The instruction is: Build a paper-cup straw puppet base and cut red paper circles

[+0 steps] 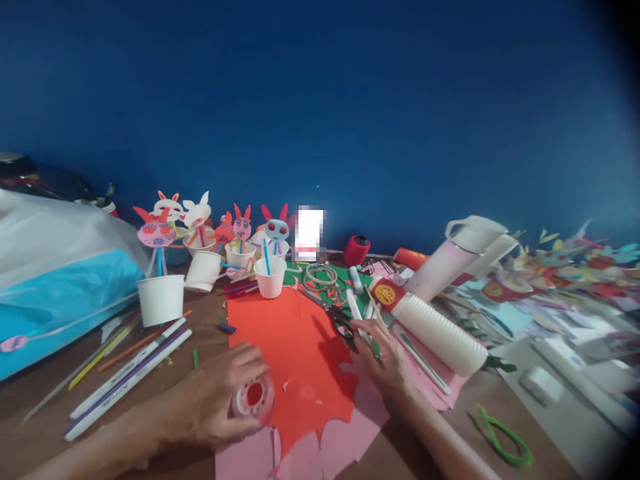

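My left hand [235, 393] curls round a clear tape roll [253, 398] over the left part of a red sheet [295, 333] with a scalloped front edge. Pink paper pieces [345, 440] lie under that edge. To the right, my right hand [380, 360] reaches over the clutter with bent fingers, its fingertips at the lower end of a white marker [354, 305]. Whether they grip the marker is unclear. Scissors [340, 320] with dark handles lie just left of these fingers, and a bit of green shows under the hand.
White cups [161, 300] with paper animal faces on straws stand back left. Markers [130, 380] lie by my left forearm, near a blue-and-white bag [60, 273]. A stack of paper cups [435, 327], a white pitcher [455, 257] and a green pipe cleaner [505, 437] are at right.
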A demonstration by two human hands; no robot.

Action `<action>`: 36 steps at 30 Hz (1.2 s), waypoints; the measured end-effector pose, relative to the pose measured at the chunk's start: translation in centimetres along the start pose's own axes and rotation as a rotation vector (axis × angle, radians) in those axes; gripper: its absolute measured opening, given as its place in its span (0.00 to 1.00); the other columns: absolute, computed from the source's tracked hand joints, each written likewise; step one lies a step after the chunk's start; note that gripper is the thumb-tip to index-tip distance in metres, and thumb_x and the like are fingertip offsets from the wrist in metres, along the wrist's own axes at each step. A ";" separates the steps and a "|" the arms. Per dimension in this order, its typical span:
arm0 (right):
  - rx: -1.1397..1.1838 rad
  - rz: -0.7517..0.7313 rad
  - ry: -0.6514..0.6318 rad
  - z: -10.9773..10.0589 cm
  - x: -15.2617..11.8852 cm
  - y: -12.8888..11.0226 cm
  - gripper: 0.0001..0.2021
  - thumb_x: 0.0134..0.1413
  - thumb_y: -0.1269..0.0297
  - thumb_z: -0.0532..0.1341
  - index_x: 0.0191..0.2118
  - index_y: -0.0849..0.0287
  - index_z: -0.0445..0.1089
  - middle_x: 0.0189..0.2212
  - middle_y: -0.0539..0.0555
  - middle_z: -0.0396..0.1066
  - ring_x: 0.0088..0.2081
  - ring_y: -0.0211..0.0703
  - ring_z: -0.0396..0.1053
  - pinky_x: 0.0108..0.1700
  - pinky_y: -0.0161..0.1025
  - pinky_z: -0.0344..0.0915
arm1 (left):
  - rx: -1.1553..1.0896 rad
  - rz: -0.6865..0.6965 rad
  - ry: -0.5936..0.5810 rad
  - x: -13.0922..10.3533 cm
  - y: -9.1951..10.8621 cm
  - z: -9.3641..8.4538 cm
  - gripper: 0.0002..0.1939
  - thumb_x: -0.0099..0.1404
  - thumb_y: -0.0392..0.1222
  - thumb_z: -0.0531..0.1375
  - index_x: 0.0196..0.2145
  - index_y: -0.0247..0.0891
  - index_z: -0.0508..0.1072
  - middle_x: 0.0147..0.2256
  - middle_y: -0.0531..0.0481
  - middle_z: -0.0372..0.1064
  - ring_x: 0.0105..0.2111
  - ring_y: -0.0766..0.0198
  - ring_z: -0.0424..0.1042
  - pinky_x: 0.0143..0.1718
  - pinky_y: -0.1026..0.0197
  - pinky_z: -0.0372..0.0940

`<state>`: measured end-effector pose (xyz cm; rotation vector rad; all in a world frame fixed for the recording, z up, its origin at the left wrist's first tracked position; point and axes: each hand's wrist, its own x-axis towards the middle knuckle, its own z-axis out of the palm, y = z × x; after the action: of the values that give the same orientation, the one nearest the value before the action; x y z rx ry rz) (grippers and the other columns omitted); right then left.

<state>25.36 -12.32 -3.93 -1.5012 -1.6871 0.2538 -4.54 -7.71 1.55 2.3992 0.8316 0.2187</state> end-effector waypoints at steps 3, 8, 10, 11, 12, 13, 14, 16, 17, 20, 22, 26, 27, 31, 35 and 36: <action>0.227 0.182 -0.056 0.5 -0.6 -0.9 0.12 0.59 0.60 0.51 0.47 0.53 0.62 0.41 0.55 0.68 0.40 0.44 0.68 0.37 0.40 0.70 | -0.415 -0.152 0.103 0.4 -0.9 -0.2 0.21 0.55 0.46 0.55 0.47 0.41 0.66 0.45 0.45 0.68 0.44 0.55 0.67 0.44 0.55 0.62; 0.471 0.297 -0.199 1.4 0.9 -3.6 0.19 0.60 0.61 0.50 0.56 0.53 0.52 0.41 0.56 0.67 0.39 0.42 0.68 0.31 0.35 0.70 | -0.984 -0.170 0.155 1.2 -2.3 0.4 0.21 0.58 0.46 0.51 0.50 0.43 0.63 0.46 0.44 0.69 0.45 0.54 0.69 0.44 0.51 0.64; 0.450 0.179 -0.211 1.9 2.4 -4.2 0.13 0.59 0.64 0.51 0.50 0.57 0.60 0.37 0.55 0.68 0.37 0.40 0.68 0.38 0.37 0.68 | -0.970 -0.177 0.170 1.3 -2.4 0.7 0.22 0.57 0.43 0.53 0.50 0.43 0.62 0.47 0.43 0.68 0.45 0.54 0.69 0.44 0.52 0.65; 0.449 0.134 -0.202 2.3 3.2 -4.2 0.12 0.59 0.65 0.51 0.48 0.57 0.61 0.36 0.54 0.68 0.36 0.39 0.68 0.39 0.37 0.67 | -0.922 -0.194 0.175 1.2 -2.4 0.8 0.23 0.57 0.42 0.53 0.51 0.43 0.61 0.48 0.43 0.67 0.45 0.55 0.69 0.44 0.53 0.65; 0.451 0.102 -0.182 2.7 3.8 -4.1 0.11 0.59 0.66 0.51 0.47 0.58 0.62 0.34 0.53 0.68 0.35 0.38 0.68 0.39 0.36 0.66 | -0.852 -0.214 0.174 1.2 -2.4 0.8 0.24 0.56 0.41 0.54 0.52 0.43 0.60 0.48 0.44 0.68 0.45 0.55 0.69 0.43 0.54 0.66; 0.450 0.087 -0.151 3.1 4.3 -3.8 0.11 0.59 0.66 0.51 0.46 0.58 0.62 0.33 0.52 0.68 0.34 0.37 0.67 0.38 0.36 0.66 | -0.770 -0.227 0.172 1.1 -2.4 0.8 0.25 0.56 0.39 0.54 0.53 0.43 0.60 0.47 0.45 0.68 0.45 0.55 0.69 0.42 0.54 0.67; 0.444 0.085 -0.115 3.5 4.7 -3.5 0.10 0.58 0.65 0.51 0.45 0.58 0.62 0.32 0.51 0.68 0.32 0.37 0.67 0.36 0.35 0.65 | -0.685 -0.229 0.173 0.9 -2.4 0.8 0.26 0.56 0.38 0.54 0.53 0.44 0.59 0.47 0.46 0.68 0.45 0.55 0.69 0.41 0.55 0.67; 0.416 0.101 -0.047 4.2 4.7 -2.6 0.10 0.59 0.64 0.51 0.44 0.59 0.62 0.30 0.51 0.66 0.30 0.37 0.65 0.33 0.34 0.64 | -0.529 -0.207 0.200 0.8 -2.7 0.7 0.27 0.55 0.35 0.53 0.53 0.46 0.59 0.49 0.47 0.68 0.48 0.55 0.68 0.42 0.55 0.67; 0.396 0.109 -0.026 4.4 4.5 -2.2 0.10 0.59 0.63 0.51 0.43 0.60 0.62 0.29 0.50 0.66 0.29 0.37 0.65 0.32 0.33 0.64 | -0.459 -0.188 0.228 0.7 -2.9 0.7 0.27 0.55 0.34 0.52 0.53 0.47 0.60 0.50 0.48 0.66 0.49 0.55 0.67 0.43 0.54 0.66; 0.291 0.047 -0.009 4.6 3.5 -1.6 0.09 0.59 0.64 0.51 0.43 0.60 0.63 0.27 0.50 0.65 0.28 0.37 0.64 0.29 0.33 0.62 | -0.238 -0.131 0.341 0.7 -3.3 0.6 0.27 0.56 0.35 0.52 0.54 0.47 0.60 0.53 0.47 0.64 0.53 0.53 0.63 0.48 0.51 0.64; 0.188 -0.135 -0.026 4.2 3.0 -1.7 0.09 0.59 0.68 0.50 0.43 0.59 0.63 0.30 0.52 0.66 0.31 0.39 0.65 0.32 0.35 0.63 | -0.073 -0.088 0.397 0.9 -3.3 0.5 0.26 0.56 0.37 0.54 0.54 0.45 0.60 0.53 0.45 0.64 0.53 0.52 0.62 0.50 0.51 0.62; -0.077 -0.579 -0.175 3.2 3.0 -2.5 0.13 0.58 0.72 0.48 0.45 0.57 0.65 0.35 0.56 0.68 0.34 0.43 0.65 0.36 0.41 0.61 | 0.218 0.013 0.434 1.7 -3.1 0.4 0.26 0.56 0.35 0.55 0.54 0.42 0.60 0.52 0.42 0.63 0.51 0.52 0.64 0.51 0.52 0.62; -0.131 -0.621 -0.195 3.1 3.1 -2.6 0.13 0.59 0.72 0.48 0.45 0.57 0.65 0.34 0.56 0.69 0.33 0.43 0.65 0.35 0.41 0.60 | 0.259 0.028 0.431 2.0 -3.1 0.4 0.27 0.56 0.35 0.54 0.55 0.42 0.60 0.52 0.42 0.63 0.51 0.52 0.64 0.50 0.52 0.62; -0.195 -0.570 -0.163 3.2 3.3 -2.0 0.13 0.59 0.72 0.48 0.47 0.59 0.63 0.30 0.55 0.68 0.30 0.42 0.64 0.32 0.39 0.59 | 0.335 0.029 0.403 2.5 -3.6 0.5 0.29 0.56 0.34 0.54 0.56 0.42 0.58 0.52 0.41 0.62 0.51 0.52 0.63 0.49 0.51 0.63; -0.168 -0.471 -0.100 3.8 3.3 -1.0 0.12 0.57 0.72 0.50 0.47 0.59 0.62 0.29 0.54 0.67 0.30 0.43 0.65 0.32 0.40 0.60 | 0.366 0.006 0.419 2.7 -4.8 1.2 0.28 0.61 0.43 0.54 0.58 0.41 0.54 0.52 0.40 0.63 0.52 0.49 0.62 0.51 0.47 0.59; -0.162 -0.455 -0.088 3.9 3.3 -0.8 0.12 0.57 0.72 0.50 0.47 0.59 0.61 0.30 0.54 0.67 0.31 0.43 0.65 0.33 0.40 0.60 | 0.367 0.003 0.419 2.7 -5.0 1.4 0.28 0.61 0.45 0.54 0.59 0.41 0.53 0.53 0.40 0.63 0.52 0.49 0.62 0.52 0.47 0.58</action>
<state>22.30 -8.19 -4.37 -1.1867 -2.1065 -0.0635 -4.48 -3.52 -2.57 2.7417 1.1364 0.6353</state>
